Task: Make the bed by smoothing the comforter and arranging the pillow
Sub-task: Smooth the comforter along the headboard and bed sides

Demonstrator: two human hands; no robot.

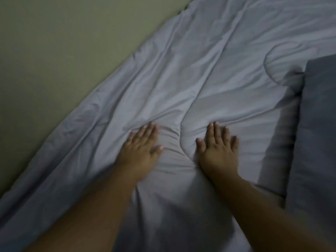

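Pale grey fabric bunches between flat, spread fingers (216, 131): the left hand (141, 151) and right hand (218, 153) both lie palm-down on the comforter (200, 70), gripping nothing, likely pressing a puckered ridge outward to flatten it (the left one is blurred). Creases run on toward the green wall (54, 51). Near the right hand lies the darker pillow (318, 124), not yet arranged.

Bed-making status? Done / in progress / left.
Done: the comforter is spread across the bed up to the wall.
In hand: left hand and right hand lie flat and open on it, with creases bunched between them, so smoothing is under way.
Left: long folds run across the fabric; the dark pillow at the right edge looks not yet handled.
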